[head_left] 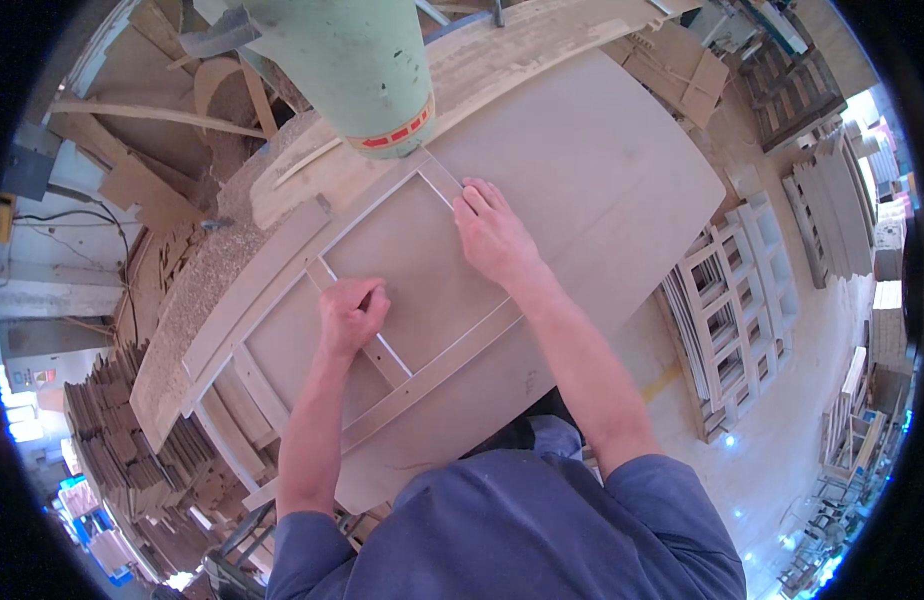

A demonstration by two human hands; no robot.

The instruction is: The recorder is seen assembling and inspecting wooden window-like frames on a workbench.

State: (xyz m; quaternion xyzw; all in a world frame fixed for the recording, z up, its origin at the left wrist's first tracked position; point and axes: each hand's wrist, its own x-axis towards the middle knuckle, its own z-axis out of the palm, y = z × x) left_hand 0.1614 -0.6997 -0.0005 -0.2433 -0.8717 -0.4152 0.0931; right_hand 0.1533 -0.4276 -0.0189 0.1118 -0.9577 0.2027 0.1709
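A pale wooden frame (pixel 444 362) with crossbars and light-edged rails lies flat on a smooth, rounded tabletop (pixel 602 170). My left hand (pixel 350 314) is closed over its middle crossbar, the fingers curled under and partly hidden. Farther off and to the right, my right hand (pixel 494 232) grips the end bar of the frame with bent fingers. The frame's far corner sits right by the lower end of a green machine head (pixel 347 75), which carries a red arrow band. What lies beneath that head is hidden.
A wooden fence strip (pixel 257 290) runs along the frame's far side, with sawdust (pixel 272 165) behind it. Stacked boards (pixel 127 430) stand at the left. Several finished-looking frames (pixel 737 300) lean together on the floor at the right, near a slatted pallet (pixel 797 85).
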